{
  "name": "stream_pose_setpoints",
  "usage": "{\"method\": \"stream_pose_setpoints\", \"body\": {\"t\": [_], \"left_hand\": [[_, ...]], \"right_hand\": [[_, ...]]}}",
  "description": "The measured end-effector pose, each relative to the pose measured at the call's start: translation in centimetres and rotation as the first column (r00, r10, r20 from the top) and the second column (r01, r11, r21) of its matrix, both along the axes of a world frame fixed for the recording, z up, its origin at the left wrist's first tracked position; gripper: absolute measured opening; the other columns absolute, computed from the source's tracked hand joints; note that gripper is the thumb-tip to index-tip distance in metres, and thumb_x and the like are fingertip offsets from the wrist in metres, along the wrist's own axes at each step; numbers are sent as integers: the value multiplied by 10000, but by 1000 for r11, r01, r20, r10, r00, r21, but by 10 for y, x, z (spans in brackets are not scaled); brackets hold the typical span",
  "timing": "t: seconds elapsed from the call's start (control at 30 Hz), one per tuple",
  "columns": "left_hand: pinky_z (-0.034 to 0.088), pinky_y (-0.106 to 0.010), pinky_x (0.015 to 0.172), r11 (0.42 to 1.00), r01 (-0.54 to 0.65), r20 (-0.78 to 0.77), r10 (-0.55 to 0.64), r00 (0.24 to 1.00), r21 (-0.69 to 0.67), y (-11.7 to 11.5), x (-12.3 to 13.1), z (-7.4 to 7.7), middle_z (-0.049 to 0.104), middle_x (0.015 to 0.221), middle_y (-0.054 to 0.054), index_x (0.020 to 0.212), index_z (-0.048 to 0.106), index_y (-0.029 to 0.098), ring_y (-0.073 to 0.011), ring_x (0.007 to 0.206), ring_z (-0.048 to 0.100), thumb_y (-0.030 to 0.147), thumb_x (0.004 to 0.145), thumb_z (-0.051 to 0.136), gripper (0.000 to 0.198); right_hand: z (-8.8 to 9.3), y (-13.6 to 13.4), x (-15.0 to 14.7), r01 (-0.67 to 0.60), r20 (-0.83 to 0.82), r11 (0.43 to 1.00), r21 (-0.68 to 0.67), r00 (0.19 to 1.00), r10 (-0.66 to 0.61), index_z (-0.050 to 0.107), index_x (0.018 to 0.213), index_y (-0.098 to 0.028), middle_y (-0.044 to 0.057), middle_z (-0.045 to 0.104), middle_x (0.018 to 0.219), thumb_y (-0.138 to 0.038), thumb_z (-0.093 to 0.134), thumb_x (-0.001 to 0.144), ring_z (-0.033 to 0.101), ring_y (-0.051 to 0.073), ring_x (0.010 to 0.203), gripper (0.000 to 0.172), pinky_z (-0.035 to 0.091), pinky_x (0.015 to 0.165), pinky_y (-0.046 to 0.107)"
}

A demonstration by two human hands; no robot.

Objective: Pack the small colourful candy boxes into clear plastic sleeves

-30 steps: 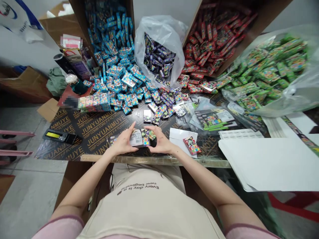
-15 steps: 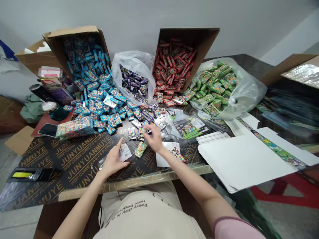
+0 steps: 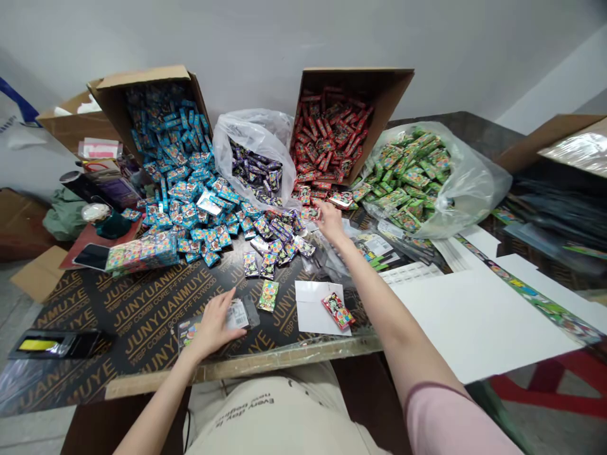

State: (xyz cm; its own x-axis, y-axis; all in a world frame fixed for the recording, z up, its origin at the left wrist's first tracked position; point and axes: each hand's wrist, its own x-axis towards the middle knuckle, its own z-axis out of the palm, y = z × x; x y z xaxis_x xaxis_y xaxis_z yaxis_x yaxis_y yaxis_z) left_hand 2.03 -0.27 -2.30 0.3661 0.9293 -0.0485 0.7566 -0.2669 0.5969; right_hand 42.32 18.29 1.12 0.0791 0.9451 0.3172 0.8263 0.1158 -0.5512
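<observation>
Red packs lie just beyond our open right hand; our open left hand flattens a clear sleeve.

Head view: above the tabletop's near edge, close in.
Facing: forward and down, toward the far edge.

A flat, clear plastic packet with a white barcode label lies face up near the front edge of the plywood table, a little left of centre. The left hand rests flat across its left part. Small glossy red packets with bright printed fronts lie spilled flat toward the table's back edge, mid-width, at the fingertips of the right hand.
</observation>
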Motion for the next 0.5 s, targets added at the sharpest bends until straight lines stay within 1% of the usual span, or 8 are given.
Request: {"method": "stream_pose_setpoints", "body": {"t": [0.1, 0.17, 0.2, 0.27, 0.33, 0.37, 0.43, 0.5], "left_hand": [[362, -465, 1055, 986, -165, 247, 169, 954, -38, 15, 5, 18, 569, 1303, -119, 1302, 544, 218, -288, 1222, 506, 429, 699, 710, 660], [408, -427, 1009, 959, -211, 425, 273, 863, -188, 23, 16, 33, 628, 1231, -116, 1204, 621, 196, -268, 1152, 564, 469, 714, 692, 565], [435, -401, 970, 934, -182, 500, 322, 804, -307, 25, 24, 41, 650, 1200, -121, 1176, 640, 179, -257, 1106, 594, 486, 719, 684, 552], [478, -333, 862, 855, -52, 598, 403, 693, -516, 26, 41, 54, 701, 1078, -120, 1107, 680, 147, -217, 969, 644, 521, 733, 656, 530], [476, -265, 711, 776, 80, 619, 432, 656, -626, 23, 56, 62, 724, 850, -93, 921, 732, 117, -161, 748, 643, 506, 691, 694, 454], [451, -237, 644, 751, 111, 614, 434, 659, -650, 20, 62, 64, 706, 738, -68, 809, 736, 111, -129, 647, 610, 466, 644, 740, 391], [397, -211, 561, 734, 93, 594, 461, 659, -673, 15, 68, 64, 648, 591, -24, 643, 705, 113, -85, 523, 531, 375, 550, 806, 296], [362, -203, 525, 737, 4, 587, 534, 609, -675, 12, 68, 61, 611, 538, 1, 599, 687, 120, -67, 476, 486, 341, 511, 818, 272]], "right_hand": [[20, -42, -14, -98, -288, 975, 200, 945, 154, 474, 1314, -204, 132, 548, 1262, -249, 650, 765, 529, 284, 1153, 578, 418, 988, 440], [30, -74, -34, -330, -499, 929, 166, 785, 368, 432, 1331, -253, 96, 578, 1232, -321, 693, 770, 586, 241, 1075, 622, 473, 934, 399], [33, -89, -47, -471, -581, 873, 126, 678, 450, 436, 1323, -267, 86, 589, 1227, -344, 707, 771, 600, 227, 1060, 620, 485, 921, 385], [35, -115, -72, -707, -696, 704, 63, 475, 539, 474, 1293, -273, 78, 599, 1241, -368, 720, 777, 601, 212, 1095, 579, 478, 948, 377], [33, -134, -93, -835, -757, 550, 31, 339, 558, 497, 1285, -268, 81, 598, 1267, -383, 715, 790, 580, 210, 1158, 553, 447, 1003, 390], [31, -141, -101, -865, -774, 501, 23, 302, 556, 493, 1297, -270, 84, 595, 1280, -397, 705, 801, 568, 211, 1185, 554, 431, 1025, 400], [26, -150, -112, -868, -778, 497, 15, 302, 551, 464, 1337, -282, 89, 564, 1333, -441, 675, 820, 534, 221, 1237, 580, 410, 1049, 422], [23, -157, -120, -790, -727, 613, 20, 409, 551, 419, 1380, -303, 88, 487, 1417, -485, 676, 803, 480, 242, 1293, 658, 381, 1076, 447]]}}
